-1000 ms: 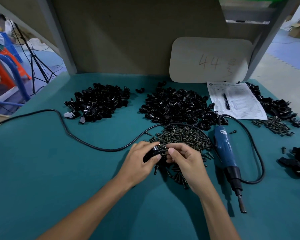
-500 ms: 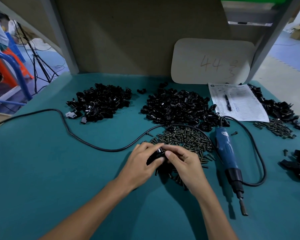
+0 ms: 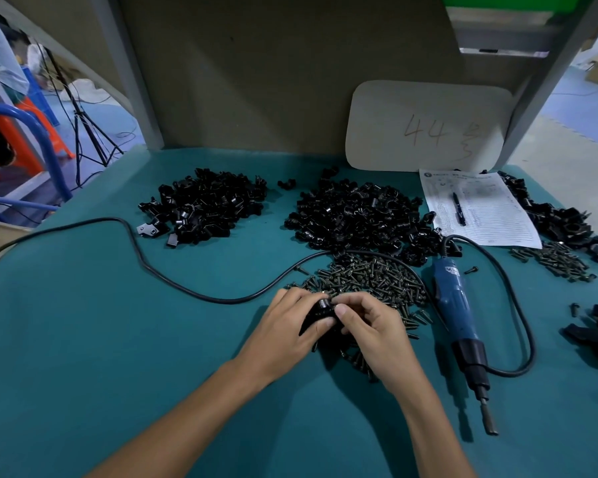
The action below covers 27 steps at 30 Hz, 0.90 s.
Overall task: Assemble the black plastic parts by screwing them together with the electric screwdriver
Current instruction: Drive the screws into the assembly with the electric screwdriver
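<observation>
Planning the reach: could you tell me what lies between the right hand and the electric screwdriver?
Head view: the edge of the screw pile lies between right hand and electric screwdriver.

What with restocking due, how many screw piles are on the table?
2: the middle pile left of the screwdriver, and the right pile near the paper. Some screws may lie hidden.

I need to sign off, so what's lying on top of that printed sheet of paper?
A black pen lies on the printed sheet, in its left half. Anything beneath the paper is covered and cannot be seen.
</observation>
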{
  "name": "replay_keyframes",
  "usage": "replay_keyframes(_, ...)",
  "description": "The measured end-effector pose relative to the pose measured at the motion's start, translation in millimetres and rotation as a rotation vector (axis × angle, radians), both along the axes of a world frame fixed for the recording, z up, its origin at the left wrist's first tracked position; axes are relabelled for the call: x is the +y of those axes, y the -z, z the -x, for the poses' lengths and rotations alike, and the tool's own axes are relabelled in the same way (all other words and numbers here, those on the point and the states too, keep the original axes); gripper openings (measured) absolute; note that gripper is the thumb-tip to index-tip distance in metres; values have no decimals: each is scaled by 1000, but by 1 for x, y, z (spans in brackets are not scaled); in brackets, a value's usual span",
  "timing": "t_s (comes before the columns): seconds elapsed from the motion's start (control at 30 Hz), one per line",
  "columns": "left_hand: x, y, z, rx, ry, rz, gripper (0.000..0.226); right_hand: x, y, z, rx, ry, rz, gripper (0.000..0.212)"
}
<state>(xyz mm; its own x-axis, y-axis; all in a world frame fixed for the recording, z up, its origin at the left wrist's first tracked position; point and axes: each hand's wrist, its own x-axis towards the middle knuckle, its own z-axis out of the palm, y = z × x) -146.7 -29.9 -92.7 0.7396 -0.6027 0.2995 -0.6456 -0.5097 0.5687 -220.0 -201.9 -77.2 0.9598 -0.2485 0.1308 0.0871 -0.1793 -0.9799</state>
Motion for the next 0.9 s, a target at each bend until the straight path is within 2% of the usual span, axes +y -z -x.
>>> replay_keyframes(0.13, -1, 0, -1, -3, 4, -11, 50, -3, -2, 2, -23, -43, -45, 23)
replay_keyframes(0.27, -1, -2, 1, -28, -10, 0, 45, -3, 2, 0, 2, 2, -46, 17)
replay_keyframes(0.53, 1, -7, 4, -57, -7, 3, 46, 2, 4, -1, 43, 83, 151, 9)
replay_keyframes(0.67, 1, -6, 5, -76, 2, -3, 46, 4, 6, -1, 43, 121, 244, 18)
replay_keyframes(0.9, 1, -5, 5, -86, 28, -19, 44, 4, 6, 1, 12, 121, 367, 22)
